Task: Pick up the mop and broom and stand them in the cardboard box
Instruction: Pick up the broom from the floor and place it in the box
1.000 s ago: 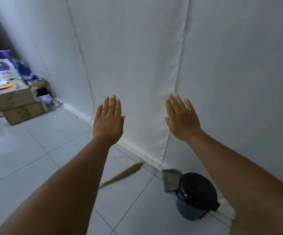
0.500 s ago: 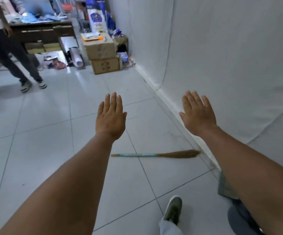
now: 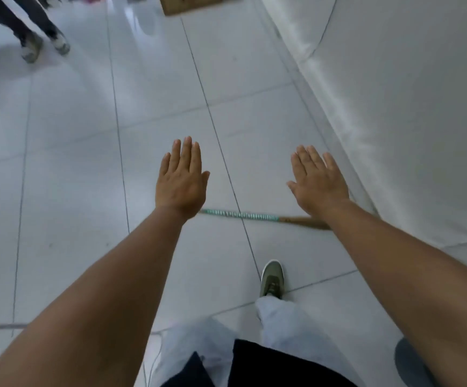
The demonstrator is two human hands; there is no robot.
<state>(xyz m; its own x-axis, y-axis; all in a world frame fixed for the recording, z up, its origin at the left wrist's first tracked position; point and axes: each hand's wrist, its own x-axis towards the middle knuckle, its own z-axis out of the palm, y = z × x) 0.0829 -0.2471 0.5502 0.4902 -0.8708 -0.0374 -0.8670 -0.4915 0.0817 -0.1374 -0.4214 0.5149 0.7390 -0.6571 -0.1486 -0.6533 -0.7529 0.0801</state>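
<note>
Lying crosswise on the floor (image 3: 67, 169) below both flat, empty hands, the broom (image 3: 257, 216) points its handle at the left hand (image 3: 181, 182) (nearer), bristles under the right hand (image 3: 318, 182).

Both the left hand (image 3: 181, 183) and right hand (image 3: 318, 182) hover flat, fingers spread, above the broom (image 3: 257, 216) lying on the tiled floor (image 3: 73, 163) near the white wall (image 3: 408, 107).

Floor (image 3: 67, 169) of large glossy pale tiles with thin dark joints running toward 12 o'clock, glare patch near 11 o'clock; white fabric backdrop (image 3: 411, 101) along the 1–3 o'clock side, creased, its hem lying on the tiles; thin cable (image 3: 0, 327) at 8 o'clock.
</note>
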